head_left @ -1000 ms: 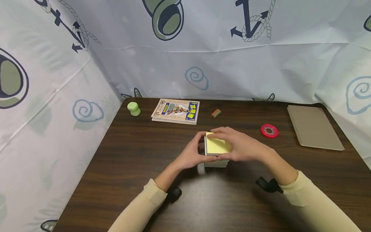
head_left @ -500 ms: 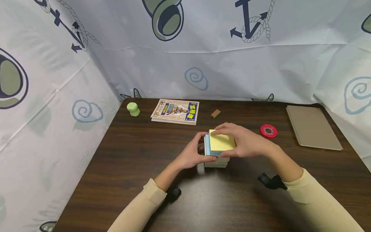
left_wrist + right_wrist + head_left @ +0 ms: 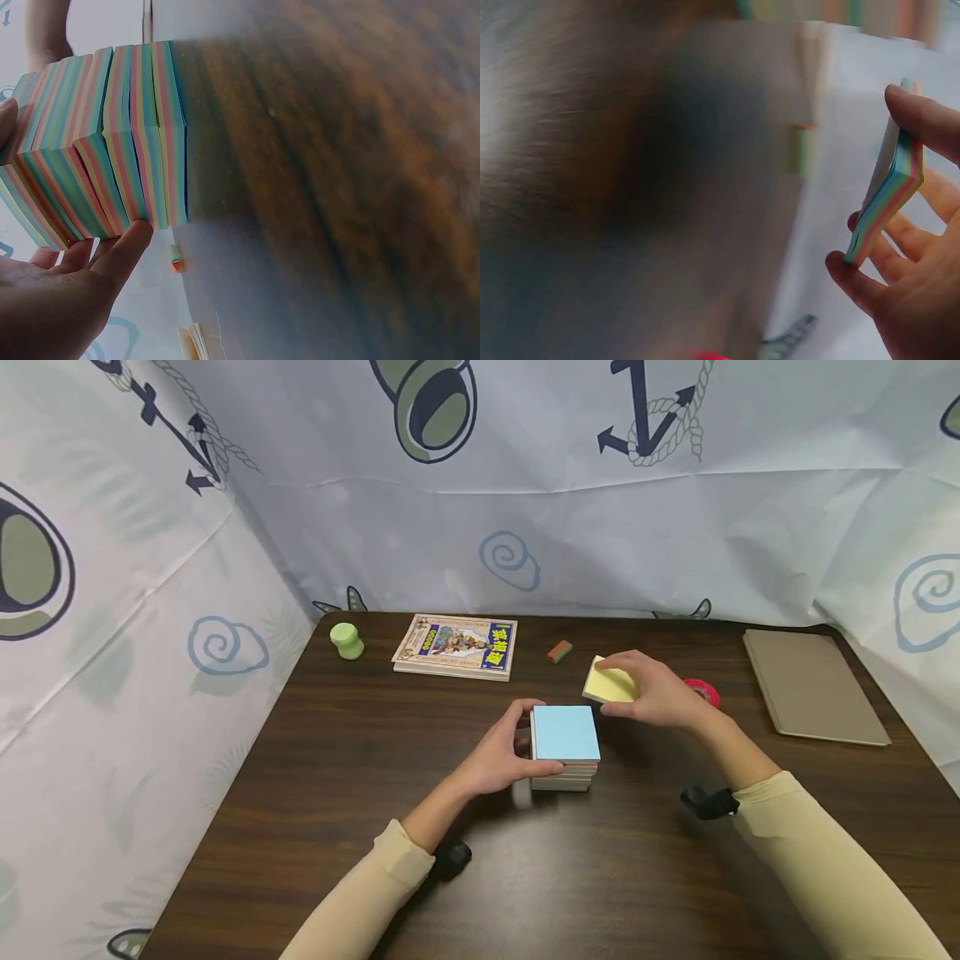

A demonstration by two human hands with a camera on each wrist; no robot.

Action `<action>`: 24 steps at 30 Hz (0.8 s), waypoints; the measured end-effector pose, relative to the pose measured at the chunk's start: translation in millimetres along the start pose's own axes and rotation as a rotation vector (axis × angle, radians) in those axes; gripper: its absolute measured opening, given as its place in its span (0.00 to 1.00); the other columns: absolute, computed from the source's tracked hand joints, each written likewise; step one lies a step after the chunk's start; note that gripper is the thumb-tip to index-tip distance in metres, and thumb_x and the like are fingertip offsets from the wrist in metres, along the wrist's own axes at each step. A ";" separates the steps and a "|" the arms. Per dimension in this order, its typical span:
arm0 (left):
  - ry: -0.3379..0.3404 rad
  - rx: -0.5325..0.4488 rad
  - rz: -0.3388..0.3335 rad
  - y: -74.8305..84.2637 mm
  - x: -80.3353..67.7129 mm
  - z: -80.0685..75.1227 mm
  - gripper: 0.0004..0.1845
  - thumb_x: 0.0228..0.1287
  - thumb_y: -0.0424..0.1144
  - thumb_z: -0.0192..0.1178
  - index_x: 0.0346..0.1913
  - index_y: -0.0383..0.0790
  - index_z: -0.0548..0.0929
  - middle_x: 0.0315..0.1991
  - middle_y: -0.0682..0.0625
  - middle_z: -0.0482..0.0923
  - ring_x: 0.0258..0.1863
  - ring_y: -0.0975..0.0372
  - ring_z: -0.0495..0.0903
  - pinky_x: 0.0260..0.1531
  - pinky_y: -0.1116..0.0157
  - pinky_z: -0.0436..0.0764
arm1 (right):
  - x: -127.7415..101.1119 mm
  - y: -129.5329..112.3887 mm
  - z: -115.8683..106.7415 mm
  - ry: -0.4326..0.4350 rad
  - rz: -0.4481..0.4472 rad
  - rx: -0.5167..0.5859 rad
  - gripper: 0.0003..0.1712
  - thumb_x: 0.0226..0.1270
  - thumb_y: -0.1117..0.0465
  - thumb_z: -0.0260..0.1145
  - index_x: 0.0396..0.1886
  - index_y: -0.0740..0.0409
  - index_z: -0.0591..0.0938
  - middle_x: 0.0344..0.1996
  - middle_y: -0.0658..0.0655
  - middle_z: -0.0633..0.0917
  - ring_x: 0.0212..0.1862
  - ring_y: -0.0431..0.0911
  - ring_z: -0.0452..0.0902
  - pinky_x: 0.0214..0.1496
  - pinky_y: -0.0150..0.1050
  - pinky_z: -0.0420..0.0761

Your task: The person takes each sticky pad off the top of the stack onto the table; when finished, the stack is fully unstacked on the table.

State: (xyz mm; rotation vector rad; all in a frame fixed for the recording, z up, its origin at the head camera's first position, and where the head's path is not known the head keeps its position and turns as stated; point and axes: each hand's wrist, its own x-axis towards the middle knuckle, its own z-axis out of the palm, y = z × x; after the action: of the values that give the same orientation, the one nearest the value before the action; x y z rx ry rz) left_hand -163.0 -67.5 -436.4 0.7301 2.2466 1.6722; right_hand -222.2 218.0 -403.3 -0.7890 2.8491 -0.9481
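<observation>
My left hand [image 3: 501,758] grips the stack of sticky notes [image 3: 564,752] on the desk [image 3: 315,793], thumb and fingers curled round its left side; its top sheet is blue. My right hand [image 3: 660,697] pinches a thin yellow-topped pad [image 3: 609,682], held above the desk just right of the stack, near the red tape roll [image 3: 708,692].

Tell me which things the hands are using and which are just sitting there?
In use: left hand gripping the paper stack; right hand holding the yellow pad.

Just lying about: comic book, green cap, eraser, red tape, grey notebook.
</observation>
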 end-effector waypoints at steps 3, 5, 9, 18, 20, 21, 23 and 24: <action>0.003 -0.002 -0.004 0.1 0.9 1.0 0.44 0.50 0.37 0.77 0.67 0.42 0.62 0.61 0.51 0.68 0.60 0.55 0.72 0.55 0.58 0.76 | 4.8 12.6 18.0 -0.054 -0.007 -0.035 0.37 0.54 0.54 0.77 0.63 0.57 0.76 0.60 0.63 0.74 0.55 0.57 0.70 0.52 0.54 0.72; 0.005 -0.003 -0.003 0.3 1.8 1.6 0.44 0.50 0.37 0.77 0.67 0.43 0.62 0.61 0.51 0.68 0.60 0.54 0.72 0.55 0.58 0.76 | 6.8 18.0 27.4 -0.082 -0.013 -0.055 0.36 0.54 0.55 0.76 0.63 0.58 0.77 0.60 0.64 0.74 0.59 0.59 0.69 0.57 0.58 0.70; 0.007 0.000 0.003 0.9 3.4 2.2 0.44 0.50 0.36 0.77 0.67 0.43 0.62 0.61 0.50 0.68 0.60 0.55 0.72 0.55 0.59 0.76 | 9.0 22.4 37.4 -0.110 0.005 -0.077 0.34 0.55 0.57 0.75 0.62 0.58 0.77 0.61 0.65 0.74 0.63 0.62 0.65 0.61 0.62 0.67; -0.009 0.025 -0.014 0.8 3.4 0.5 0.44 0.51 0.36 0.76 0.68 0.41 0.61 0.62 0.50 0.68 0.62 0.56 0.70 0.57 0.60 0.75 | 6.8 20.1 35.4 -0.143 0.021 -0.094 0.35 0.60 0.54 0.72 0.66 0.58 0.74 0.66 0.67 0.69 0.66 0.64 0.61 0.62 0.64 0.66; -0.008 0.026 -0.018 0.5 3.2 0.3 0.44 0.51 0.37 0.77 0.68 0.42 0.61 0.62 0.49 0.68 0.62 0.56 0.70 0.57 0.59 0.75 | 5.4 15.5 29.1 -0.138 0.013 -0.078 0.34 0.63 0.52 0.70 0.67 0.60 0.73 0.67 0.68 0.67 0.67 0.64 0.59 0.63 0.64 0.65; -0.009 0.025 -0.021 0.2 3.0 0.2 0.44 0.51 0.37 0.77 0.68 0.42 0.61 0.62 0.49 0.68 0.62 0.56 0.70 0.57 0.59 0.75 | 4.9 12.2 24.9 -0.133 0.010 -0.069 0.34 0.65 0.52 0.69 0.67 0.61 0.73 0.68 0.68 0.67 0.68 0.64 0.59 0.64 0.64 0.64; -0.006 0.021 -0.028 0.1 2.2 -0.2 0.45 0.50 0.37 0.77 0.68 0.42 0.61 0.62 0.50 0.68 0.62 0.56 0.70 0.57 0.60 0.75 | 4.2 3.9 15.6 -0.110 0.000 -0.045 0.34 0.67 0.50 0.67 0.67 0.61 0.72 0.68 0.67 0.66 0.69 0.64 0.58 0.64 0.64 0.63; -0.004 0.017 -0.030 -0.1 1.7 -0.5 0.45 0.50 0.36 0.77 0.68 0.42 0.61 0.62 0.50 0.68 0.62 0.56 0.70 0.57 0.59 0.75 | 4.1 -0.9 10.9 -0.097 -0.008 -0.031 0.34 0.68 0.48 0.66 0.68 0.61 0.72 0.69 0.67 0.66 0.69 0.63 0.58 0.65 0.63 0.63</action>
State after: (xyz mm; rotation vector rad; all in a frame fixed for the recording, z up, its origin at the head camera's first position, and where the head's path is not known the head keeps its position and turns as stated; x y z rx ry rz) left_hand -164.6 -67.1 -436.2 0.6999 2.2600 1.6393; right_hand -223.3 209.5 -411.2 -0.8254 2.7859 -0.8443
